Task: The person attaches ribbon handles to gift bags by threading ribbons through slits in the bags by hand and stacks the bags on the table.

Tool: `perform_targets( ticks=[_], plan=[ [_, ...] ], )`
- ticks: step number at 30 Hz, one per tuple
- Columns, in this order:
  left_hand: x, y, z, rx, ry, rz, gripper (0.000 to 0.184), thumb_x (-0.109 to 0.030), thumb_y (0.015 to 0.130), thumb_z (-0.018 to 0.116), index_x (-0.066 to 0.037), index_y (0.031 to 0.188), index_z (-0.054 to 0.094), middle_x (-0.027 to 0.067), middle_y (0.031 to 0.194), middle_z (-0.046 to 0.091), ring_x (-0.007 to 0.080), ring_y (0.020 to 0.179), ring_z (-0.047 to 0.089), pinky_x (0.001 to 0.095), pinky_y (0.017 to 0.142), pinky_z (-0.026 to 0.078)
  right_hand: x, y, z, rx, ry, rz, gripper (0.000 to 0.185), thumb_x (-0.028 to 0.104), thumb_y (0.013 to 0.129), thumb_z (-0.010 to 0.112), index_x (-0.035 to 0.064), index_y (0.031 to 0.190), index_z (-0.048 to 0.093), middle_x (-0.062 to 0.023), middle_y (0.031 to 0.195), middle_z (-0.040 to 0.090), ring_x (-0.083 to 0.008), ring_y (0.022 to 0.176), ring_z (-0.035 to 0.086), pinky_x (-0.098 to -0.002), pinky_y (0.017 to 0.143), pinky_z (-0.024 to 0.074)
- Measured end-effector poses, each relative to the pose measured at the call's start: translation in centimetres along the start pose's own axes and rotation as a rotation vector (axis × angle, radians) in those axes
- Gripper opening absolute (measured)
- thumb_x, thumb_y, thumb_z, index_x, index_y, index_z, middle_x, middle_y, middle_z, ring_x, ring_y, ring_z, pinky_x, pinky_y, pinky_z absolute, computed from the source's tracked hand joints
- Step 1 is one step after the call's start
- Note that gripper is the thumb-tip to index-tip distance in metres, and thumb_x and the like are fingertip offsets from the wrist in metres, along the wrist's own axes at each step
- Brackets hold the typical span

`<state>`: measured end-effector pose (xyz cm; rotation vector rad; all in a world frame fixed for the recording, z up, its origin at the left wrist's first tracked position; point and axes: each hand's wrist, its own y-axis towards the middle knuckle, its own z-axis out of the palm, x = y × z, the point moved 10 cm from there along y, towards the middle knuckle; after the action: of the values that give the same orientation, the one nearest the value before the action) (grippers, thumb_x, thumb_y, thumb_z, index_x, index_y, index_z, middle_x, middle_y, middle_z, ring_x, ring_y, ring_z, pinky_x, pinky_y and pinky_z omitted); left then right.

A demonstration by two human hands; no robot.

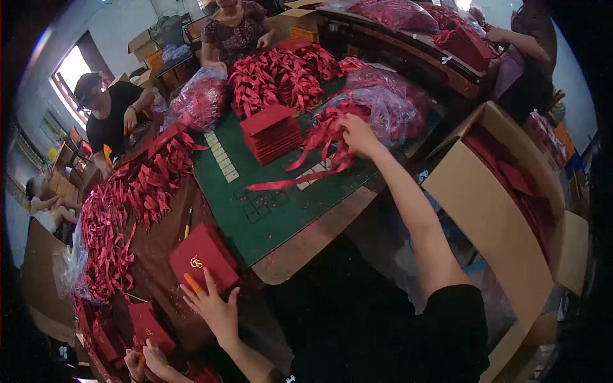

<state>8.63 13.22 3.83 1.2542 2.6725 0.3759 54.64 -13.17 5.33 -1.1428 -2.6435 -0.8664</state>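
Red ribbons [331,131] are being touched by the right hand [359,136], its grip being obscured; the left hand [219,314] is being spread at the monogrammed box [207,252].

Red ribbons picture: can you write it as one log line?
left hand: open, at red box | right hand: at red ribbons | red stack: on green mat

We see satiny cloth ribbons [325,131] at 12 o'clock, crinkled glossy clear plastic bag [386,105] at 1. Red box [214,249] at 8: smooth, mostly matt, shiny gold print. Carton [485,204] at 3: matt brown cardboard. Our green worktop [255,237] looks matt, flat.
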Motion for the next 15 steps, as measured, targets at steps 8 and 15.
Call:
perform_targets(
  ticks=[8, 15],
  plan=[
    [-0.1, -0.5, 0.2, -0.072, -0.065, 0.113, 0.056, -0.011, 0.079, 0.064, -0.015, 0.133, 0.049, 0.0125, 0.138, 0.045, 0.0370, 0.127, 0.039, 0.0521, 0.103, 0.031, 1.9, -1.7, -2.9, -0.257, -0.110, -0.011, 0.041, 0.018, 0.079, 0.065, 0.0144, 0.119, 0.059, -0.0150, 0.126, 0.051, -0.0349, 0.114, 0.049, -0.0457, 0.095, 0.0413],
    [-9.4, -2.6, -5.9, -0.311, -0.079, 0.365, 0.035, -0.004, 0.088, 0.054, -0.013, 0.120, 0.063, 0.0127, 0.124, 0.056, 0.0343, 0.126, 0.046, 0.0523, 0.105, 0.031, 20.8, -14.6, 8.2, 0.801, 1.435, 0.227, 0.047, 0.038, 0.098, 0.046, -0.0006, 0.125, 0.052, -0.0088, 0.110, 0.062, -0.0141, 0.094, 0.060, -0.0273, 0.081, 0.0494]
  ],
)
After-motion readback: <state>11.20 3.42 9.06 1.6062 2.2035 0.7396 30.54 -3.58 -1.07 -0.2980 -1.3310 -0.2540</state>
